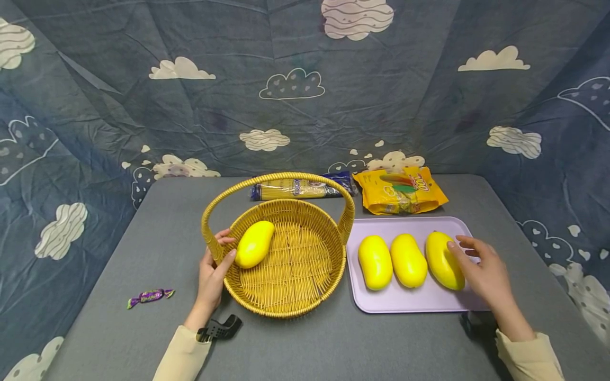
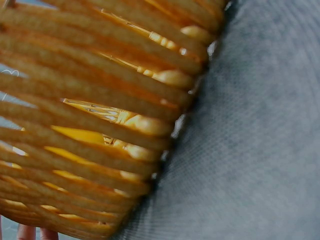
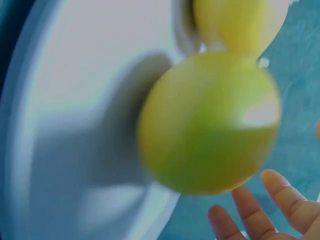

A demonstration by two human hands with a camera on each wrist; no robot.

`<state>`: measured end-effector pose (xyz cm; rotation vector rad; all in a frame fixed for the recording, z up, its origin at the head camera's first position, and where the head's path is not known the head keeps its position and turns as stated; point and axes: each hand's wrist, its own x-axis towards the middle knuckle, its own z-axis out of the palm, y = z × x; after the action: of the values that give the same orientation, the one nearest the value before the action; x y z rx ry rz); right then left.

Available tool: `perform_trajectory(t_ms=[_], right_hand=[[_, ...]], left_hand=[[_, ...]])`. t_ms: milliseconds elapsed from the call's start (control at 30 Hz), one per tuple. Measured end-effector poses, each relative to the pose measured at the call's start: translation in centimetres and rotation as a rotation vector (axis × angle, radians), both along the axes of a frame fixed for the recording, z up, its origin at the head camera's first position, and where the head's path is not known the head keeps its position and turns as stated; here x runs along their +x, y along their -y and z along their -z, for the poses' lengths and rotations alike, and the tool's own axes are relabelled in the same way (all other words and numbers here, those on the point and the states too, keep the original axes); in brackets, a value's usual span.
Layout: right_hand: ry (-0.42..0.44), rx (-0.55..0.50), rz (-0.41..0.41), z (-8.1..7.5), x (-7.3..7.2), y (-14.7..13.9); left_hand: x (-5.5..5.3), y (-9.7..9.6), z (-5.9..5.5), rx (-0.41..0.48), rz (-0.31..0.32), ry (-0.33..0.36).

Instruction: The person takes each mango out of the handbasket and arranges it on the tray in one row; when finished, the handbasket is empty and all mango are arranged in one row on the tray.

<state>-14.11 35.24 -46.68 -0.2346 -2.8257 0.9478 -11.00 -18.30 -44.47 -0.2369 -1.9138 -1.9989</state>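
Observation:
A round wicker basket (image 1: 290, 312) with an arched handle stands mid-table, one yellow mango (image 1: 255, 244) lying inside against its left wall. My left hand (image 1: 212, 275) holds the basket's left rim by the handle's foot; in the left wrist view the woven wall fills much of the picture. Three more mangoes lie in a row on a lilac tray (image 1: 419, 306): the left mango (image 1: 375, 263), the middle mango (image 1: 408, 261) and the right mango (image 1: 444, 260). My right hand (image 1: 486, 270) is at the right mango, fingers spread; whether it touches is unclear.
Behind the basket lies a pack of dried noodles (image 1: 300, 188). A yellow snack bag (image 1: 400, 191) is behind the tray. On the left of the table is a purple wrapped candy (image 1: 151, 296). A cloud-patterned cloth (image 1: 229, 111) hangs at the back and sides.

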Motion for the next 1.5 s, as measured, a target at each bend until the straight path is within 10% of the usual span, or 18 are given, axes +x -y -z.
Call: perform_trajectory(t_ms=[233,700,1133,1500], right_hand=[[-0.191,0.004,-0.013,-4.8,2.8,5.3],[-0.524,-0.055,-0.317,-8.5,3.8,11.5],[-0.445,-0.116,-0.693,-11.6,3.1,19.5],[-0.326,-0.009,-0.81,-12.5,1.5,25.2]], left_hand=[[0.1,-0.1,-0.3,-0.006,-0.003,0.002],[-1.0,0.9,2.4,0.009,-0.001,-0.016],[-1.1,0.8,2.6,0.02,-0.001,-0.034],[-1.1,0.8,2.6,0.029,0.007,-0.027]])
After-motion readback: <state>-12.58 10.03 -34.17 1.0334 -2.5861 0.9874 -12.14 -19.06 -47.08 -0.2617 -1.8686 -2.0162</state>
